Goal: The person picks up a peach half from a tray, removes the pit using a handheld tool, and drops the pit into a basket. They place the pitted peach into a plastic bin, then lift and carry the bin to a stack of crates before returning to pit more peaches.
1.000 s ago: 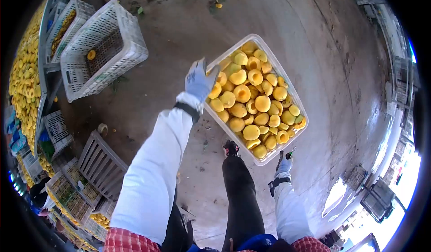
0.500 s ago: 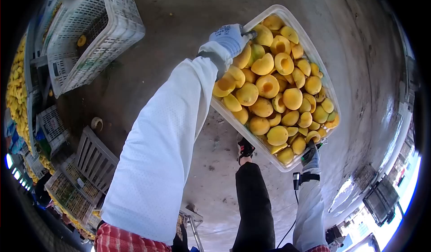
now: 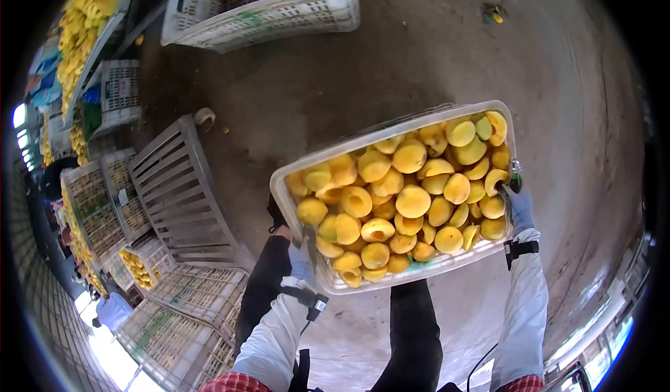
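Observation:
A pale plastic crate full of halved yellow peaches hangs in front of my legs, carried between my two gloved hands. My left hand is closed on its left end wall, fingers partly hidden by the rim. At the opposite end, my right hand grips the right wall just under the rim. Many peach halves lie with the round side up, while others show the hollow where the stone was. Dark straps with small devices circle both wrists.
A white slatted crate with one peach piece inside stands ahead at upper left. A grey slatted chair is on my left, by stacked crates. Yellow fruit covers a table at far left. Fruit scraps lie on the floor.
The crate of peaches has swung from steeply slanted to nearly level across my body, and come closer. My left hand has come down and back with its end. The view has turned left.

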Action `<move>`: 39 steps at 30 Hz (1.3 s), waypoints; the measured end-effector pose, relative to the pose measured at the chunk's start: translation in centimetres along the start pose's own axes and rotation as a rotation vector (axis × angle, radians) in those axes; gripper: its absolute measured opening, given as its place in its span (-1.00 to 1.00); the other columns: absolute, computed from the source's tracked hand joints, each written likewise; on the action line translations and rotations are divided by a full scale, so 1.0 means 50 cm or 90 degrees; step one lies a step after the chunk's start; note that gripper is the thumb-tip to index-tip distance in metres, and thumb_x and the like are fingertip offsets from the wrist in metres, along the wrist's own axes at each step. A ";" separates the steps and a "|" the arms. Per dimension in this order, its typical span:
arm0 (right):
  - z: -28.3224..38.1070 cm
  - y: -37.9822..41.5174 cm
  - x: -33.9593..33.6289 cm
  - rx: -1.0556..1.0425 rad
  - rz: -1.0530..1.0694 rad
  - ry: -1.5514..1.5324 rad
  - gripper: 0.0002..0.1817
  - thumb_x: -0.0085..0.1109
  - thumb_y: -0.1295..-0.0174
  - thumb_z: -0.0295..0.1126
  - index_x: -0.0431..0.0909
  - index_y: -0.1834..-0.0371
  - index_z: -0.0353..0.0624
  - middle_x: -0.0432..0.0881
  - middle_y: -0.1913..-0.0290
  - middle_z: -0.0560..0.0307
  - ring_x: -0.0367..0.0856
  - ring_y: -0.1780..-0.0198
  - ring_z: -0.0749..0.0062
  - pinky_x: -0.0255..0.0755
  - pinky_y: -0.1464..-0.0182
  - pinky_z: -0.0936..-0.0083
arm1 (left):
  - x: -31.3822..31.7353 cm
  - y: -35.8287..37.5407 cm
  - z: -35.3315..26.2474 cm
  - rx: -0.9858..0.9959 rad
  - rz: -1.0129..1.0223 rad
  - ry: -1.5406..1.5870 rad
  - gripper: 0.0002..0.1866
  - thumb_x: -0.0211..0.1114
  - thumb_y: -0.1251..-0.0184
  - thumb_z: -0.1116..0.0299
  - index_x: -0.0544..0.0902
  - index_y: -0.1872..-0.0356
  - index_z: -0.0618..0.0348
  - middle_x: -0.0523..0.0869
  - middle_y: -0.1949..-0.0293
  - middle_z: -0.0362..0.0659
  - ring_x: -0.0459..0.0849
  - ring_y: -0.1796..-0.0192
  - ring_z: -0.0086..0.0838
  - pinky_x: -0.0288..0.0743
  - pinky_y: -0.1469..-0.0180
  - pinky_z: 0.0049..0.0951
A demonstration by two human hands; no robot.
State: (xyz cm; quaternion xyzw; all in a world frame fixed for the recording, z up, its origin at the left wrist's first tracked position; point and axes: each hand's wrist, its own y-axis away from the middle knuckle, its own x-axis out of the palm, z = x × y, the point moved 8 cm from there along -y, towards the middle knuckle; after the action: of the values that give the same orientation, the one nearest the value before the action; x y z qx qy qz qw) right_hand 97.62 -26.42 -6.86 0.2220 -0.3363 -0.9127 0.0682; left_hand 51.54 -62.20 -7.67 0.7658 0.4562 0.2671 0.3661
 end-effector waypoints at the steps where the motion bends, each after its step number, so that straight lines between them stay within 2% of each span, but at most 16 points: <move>1: 0.030 -0.014 0.044 -0.012 0.010 0.033 -0.58 0.31 -0.08 -0.47 0.48 -0.03 -0.31 0.57 0.21 0.23 0.49 0.27 0.55 0.45 0.17 0.62 | -0.077 0.017 0.031 0.007 -0.059 -0.021 -0.73 0.23 -0.33 0.39 0.50 0.00 0.23 0.62 0.16 -0.20 0.60 0.19 -0.51 0.54 0.19 -0.52; 3: 0.075 -0.021 0.135 0.025 0.063 0.066 -0.66 0.30 -0.04 -0.52 0.51 0.09 -0.31 0.52 0.32 0.27 0.43 0.35 0.59 0.44 0.27 0.65 | -0.148 0.065 0.052 -0.071 -0.171 0.074 -0.69 0.25 -0.30 0.36 0.50 -0.02 0.20 0.64 0.19 -0.17 0.63 0.19 -0.43 0.56 0.17 -0.46; 5: 0.105 -0.004 0.202 0.061 0.112 -0.121 -0.69 0.25 -0.01 -0.64 0.51 0.13 -0.28 0.48 0.41 0.26 0.49 0.48 0.60 0.44 0.44 0.70 | -0.130 0.109 0.005 -0.082 -0.210 0.081 -0.66 0.27 -0.29 0.30 0.50 -0.03 0.20 0.64 0.20 -0.16 0.64 0.19 -0.39 0.56 0.13 -0.41; 9: 0.115 0.009 0.197 0.121 0.113 0.024 -0.68 0.23 -0.03 -0.56 0.47 0.11 -0.16 0.55 0.45 0.25 0.51 0.55 0.56 0.37 0.59 0.63 | -0.144 0.107 0.044 -0.154 -0.215 0.205 -0.68 0.26 -0.29 0.32 0.53 -0.01 0.21 0.63 0.19 -0.16 0.62 0.20 -0.43 0.53 0.11 -0.43; 12: 0.119 0.026 0.182 0.049 0.104 -0.101 -0.36 0.06 -0.09 -0.70 0.22 -0.32 -0.24 0.55 0.16 0.09 0.60 0.33 0.39 0.54 0.33 0.56 | -0.115 0.077 -0.013 -0.104 -0.133 0.390 -0.68 0.29 -0.26 0.36 0.53 0.00 0.22 0.62 0.17 -0.14 0.60 0.20 -0.44 0.53 0.13 -0.43; 14: 0.244 0.146 0.200 0.078 0.082 0.016 -0.44 0.14 -0.07 -0.63 0.31 -0.22 -0.27 0.55 0.20 0.13 0.55 0.35 0.48 0.49 0.34 0.61 | -0.123 0.075 -0.042 -0.110 -0.120 0.380 -0.66 0.31 -0.23 0.37 0.53 0.00 0.23 0.62 0.17 -0.14 0.59 0.21 -0.45 0.52 0.13 -0.44; 17: 0.389 0.286 0.163 0.052 0.015 0.047 -0.67 0.17 -0.11 -0.53 0.45 0.02 -0.18 0.44 0.58 0.38 0.29 0.68 0.69 0.13 0.65 0.68 | -0.115 0.071 -0.096 -0.100 -0.072 0.397 -0.63 0.35 -0.18 0.39 0.52 0.00 0.23 0.61 0.17 -0.14 0.57 0.23 -0.46 0.52 0.14 -0.45; 21: 0.534 0.422 0.077 -0.004 -0.005 0.053 -0.66 0.09 -0.13 -0.50 0.44 -0.02 -0.21 0.54 0.46 0.26 0.47 0.58 0.55 0.35 0.56 0.62 | -0.101 0.136 -0.245 -0.190 -0.008 0.240 -0.57 0.39 -0.14 0.36 0.50 -0.04 0.21 0.60 0.12 -0.13 0.57 0.15 -0.44 0.51 0.09 -0.48; 22: 0.625 0.515 0.139 -0.056 -0.108 0.019 -0.70 0.12 -0.09 -0.51 0.48 0.06 -0.21 0.52 0.48 0.28 0.44 0.60 0.57 0.33 0.56 0.63 | -0.106 0.171 -0.315 -0.214 0.006 0.188 -0.53 0.36 -0.21 0.31 0.45 -0.12 0.18 0.60 0.06 -0.09 0.59 0.03 -0.39 0.54 0.00 -0.46; 25: 0.727 0.588 0.142 -0.026 -0.002 0.080 -0.58 0.04 -0.26 -0.31 0.37 -0.16 -0.21 0.47 0.08 0.11 0.42 0.16 0.37 0.31 0.10 0.42 | -0.170 0.236 -0.473 -0.096 -0.050 0.314 -0.64 0.43 -0.05 0.43 0.55 0.10 0.24 0.61 0.24 -0.21 0.54 0.28 -0.53 0.45 0.18 -0.55; 27: 0.764 0.627 0.181 -0.012 0.069 0.108 -0.49 -0.01 -0.38 -0.18 0.30 -0.31 -0.22 0.44 -0.19 -0.01 0.40 -0.13 0.23 0.30 -0.21 0.28 | -0.237 0.181 -0.434 -0.110 -0.014 0.491 -0.65 0.44 -0.03 0.45 0.56 0.14 0.24 0.61 0.27 -0.20 0.54 0.32 -0.54 0.47 0.21 -0.59; 30: 0.954 0.631 0.436 -0.110 0.125 0.266 -0.67 0.15 -0.07 -0.51 0.48 0.05 -0.20 0.52 0.46 0.28 0.41 0.59 0.61 0.30 0.56 0.66 | -0.405 0.189 -0.576 -0.031 -0.172 0.358 -0.71 0.44 -0.01 0.47 0.61 0.22 0.27 0.61 0.40 -0.24 0.53 0.43 -0.55 0.47 0.31 -0.60; 32: 1.042 0.678 0.638 -0.116 0.205 0.280 -0.65 0.17 -0.04 -0.58 0.48 0.05 -0.18 0.50 0.43 0.30 0.37 0.57 0.65 0.26 0.55 0.67 | -0.513 0.253 -0.713 -0.021 -0.186 0.506 -0.68 0.47 0.01 0.41 0.60 0.23 0.29 0.61 0.42 -0.26 0.50 0.47 -0.56 0.44 0.40 -0.56; 34: 1.117 0.747 0.868 -0.203 0.324 0.207 -0.68 0.17 -0.07 -0.52 0.49 0.05 -0.16 0.50 0.45 0.35 0.35 0.60 0.68 0.22 0.59 0.73 | -0.668 0.162 -0.626 -0.008 -0.219 0.477 -0.69 0.48 0.03 0.37 0.61 0.27 0.29 0.61 0.44 -0.28 0.49 0.49 -0.57 0.40 0.44 -0.51; 38: 1.173 0.776 1.286 -0.234 0.563 0.256 -0.61 0.21 -0.07 -0.58 0.48 -0.02 -0.15 0.53 0.45 0.37 0.42 0.58 0.72 0.28 0.57 0.75 | -0.935 0.202 -0.703 0.123 -0.444 0.497 -0.73 0.45 -0.03 0.28 0.64 0.35 0.25 0.60 0.49 -0.28 0.51 0.51 -0.55 0.40 0.46 -0.49; 39: 1.178 0.792 1.398 -0.283 0.615 0.254 -0.62 0.19 -0.04 -0.64 0.49 0.01 -0.20 0.56 0.31 0.31 0.46 0.48 0.69 0.34 0.49 0.76 | -0.979 0.211 -0.681 0.147 -0.472 0.525 -0.74 0.41 -0.07 0.27 0.63 0.34 0.25 0.61 0.46 -0.26 0.53 0.49 -0.52 0.44 0.42 -0.47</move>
State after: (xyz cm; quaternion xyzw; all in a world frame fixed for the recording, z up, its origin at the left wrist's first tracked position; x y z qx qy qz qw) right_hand 7.71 -41.46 33.33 0.1917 -0.1803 -0.7670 0.5851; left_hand 9.98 -98.53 17.21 0.4217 0.8263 0.3457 0.1408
